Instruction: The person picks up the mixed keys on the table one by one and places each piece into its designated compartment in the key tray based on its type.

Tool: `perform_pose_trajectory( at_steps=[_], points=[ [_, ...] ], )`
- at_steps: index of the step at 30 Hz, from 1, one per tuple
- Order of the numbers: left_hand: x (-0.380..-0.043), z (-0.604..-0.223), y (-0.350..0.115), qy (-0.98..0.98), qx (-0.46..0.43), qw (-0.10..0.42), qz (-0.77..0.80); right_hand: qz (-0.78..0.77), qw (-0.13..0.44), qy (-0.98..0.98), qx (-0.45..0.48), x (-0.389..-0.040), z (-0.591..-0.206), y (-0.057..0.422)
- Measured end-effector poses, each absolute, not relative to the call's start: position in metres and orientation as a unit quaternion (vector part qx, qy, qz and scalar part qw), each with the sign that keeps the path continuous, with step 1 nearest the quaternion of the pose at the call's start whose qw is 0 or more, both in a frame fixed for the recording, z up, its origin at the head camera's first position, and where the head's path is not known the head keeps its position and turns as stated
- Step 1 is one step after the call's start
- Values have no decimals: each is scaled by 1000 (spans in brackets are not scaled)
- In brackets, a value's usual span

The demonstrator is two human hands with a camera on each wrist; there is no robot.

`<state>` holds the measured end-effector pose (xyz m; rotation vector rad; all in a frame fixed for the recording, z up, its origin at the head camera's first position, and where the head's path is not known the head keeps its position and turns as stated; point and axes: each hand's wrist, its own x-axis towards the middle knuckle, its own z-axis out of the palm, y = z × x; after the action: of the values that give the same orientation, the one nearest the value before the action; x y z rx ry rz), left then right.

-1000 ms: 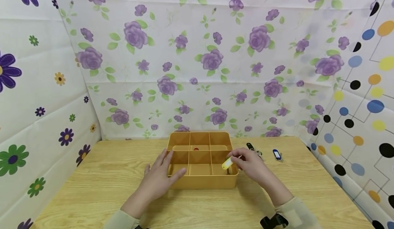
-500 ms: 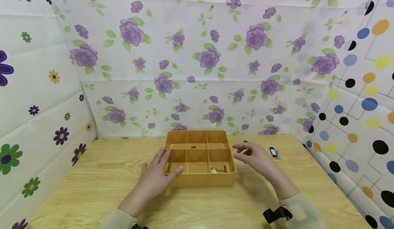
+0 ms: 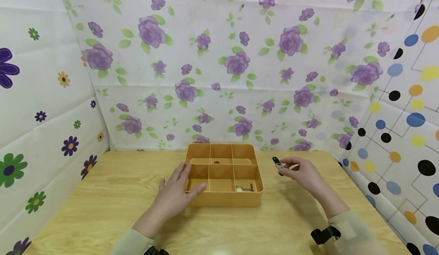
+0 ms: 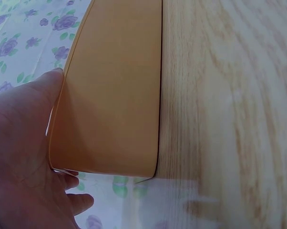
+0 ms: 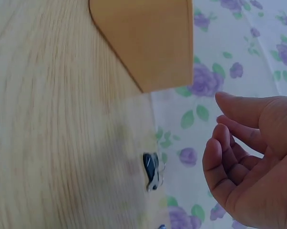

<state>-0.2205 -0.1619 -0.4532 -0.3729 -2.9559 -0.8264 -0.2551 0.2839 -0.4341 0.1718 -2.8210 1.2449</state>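
Note:
My left hand (image 3: 175,192) rests at the left end of a tan divided box (image 3: 224,200), its fingers along the side and its thumb over the front rim. In the left wrist view, the thumb touches the rim. My right hand (image 3: 305,173) is right of the box with curved fingers and nothing in its grasp. Just left of its fingertips lies a black key tag (image 3: 276,160) with silver metal parts. The right wrist view shows the key tag (image 5: 150,171) on the table, apart from the fingers. A yellow key tag (image 3: 239,188) with a key lies in the front right compartment.
A small red item (image 3: 217,162) shows in the box's back middle compartment. At the bottom of the right wrist view, a bit of something blue (image 5: 162,227) shows. Flower-patterned cloth (image 3: 219,68) hangs behind the wooden table (image 3: 113,194).
My right hand let go of the yellow key tag in the front right compartment, then moved right to the black key tag. The left hand stayed on the box.

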Motion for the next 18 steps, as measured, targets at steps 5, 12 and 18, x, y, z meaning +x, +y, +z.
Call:
perform_pose_trajectory(
  at_steps=[5,12,18],
  points=[
    [-219,-452,-162,-957,-118,25,-264,382,19,-923,48,-263,-440,297],
    [-217,-455,-161,-957,-119,18,-264,354,-2,-934,53,-271,-452,315],
    [-219,-454,-162,-956,-122,30,-266,334,-5,-941,58,-284,-456,318]
  ],
)
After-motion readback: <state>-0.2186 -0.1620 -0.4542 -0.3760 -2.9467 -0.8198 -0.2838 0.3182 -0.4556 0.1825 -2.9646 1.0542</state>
